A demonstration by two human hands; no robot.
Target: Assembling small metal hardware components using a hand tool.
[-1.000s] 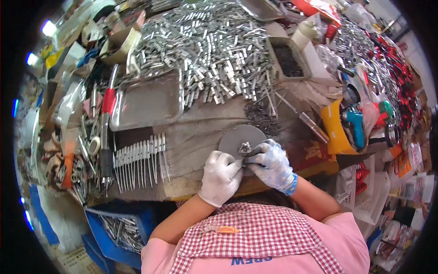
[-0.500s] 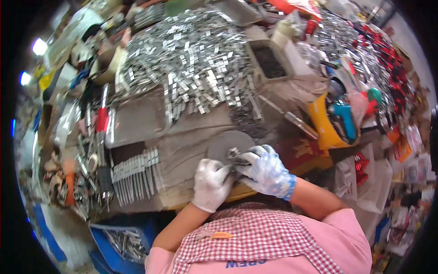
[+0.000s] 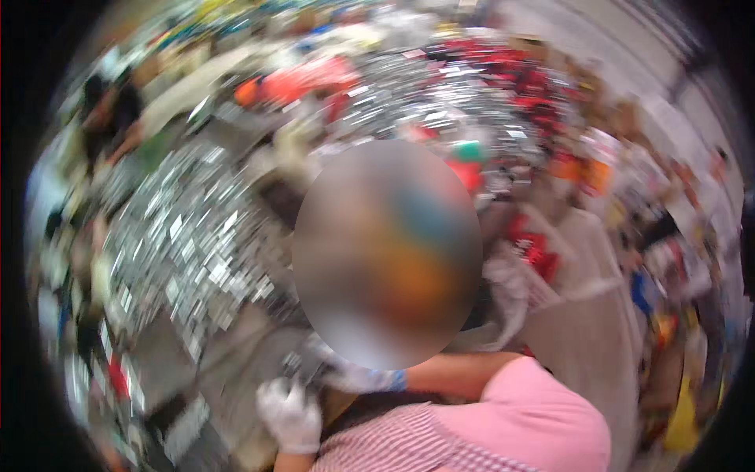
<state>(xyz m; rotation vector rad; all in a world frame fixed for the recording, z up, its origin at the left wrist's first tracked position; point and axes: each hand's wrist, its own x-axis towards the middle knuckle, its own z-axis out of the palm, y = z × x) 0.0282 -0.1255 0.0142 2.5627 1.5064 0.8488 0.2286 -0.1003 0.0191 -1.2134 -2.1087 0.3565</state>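
My left hand (image 3: 289, 413), in a white glove, is closed with its fingertips at a small silvery metal piece (image 3: 292, 363). From the right, my right hand (image 3: 350, 374) reaches in, wearing a white glove with a blue-patterned cuff; its fingers are bent in close to the left ones. Blur hides the exact grip and the kind of piece they meet on. Just beyond the fingers lies a grey round disc (image 3: 275, 340) on the worktable. A blurred oval patch covers part of the right hand's surroundings.
A heap of flat silvery metal strips (image 3: 189, 244) spreads over the table beyond my hands. A grey tray (image 3: 161, 350) stands to the left. Farther off are red pieces (image 3: 503, 79) and an orange-red bag (image 3: 311, 81). A whitish plastic bag (image 3: 511, 295) hangs at right.
The view has swung to the right, so hands and table now appear farther left and lower. My hands stay together at the small metal piece near the disc.
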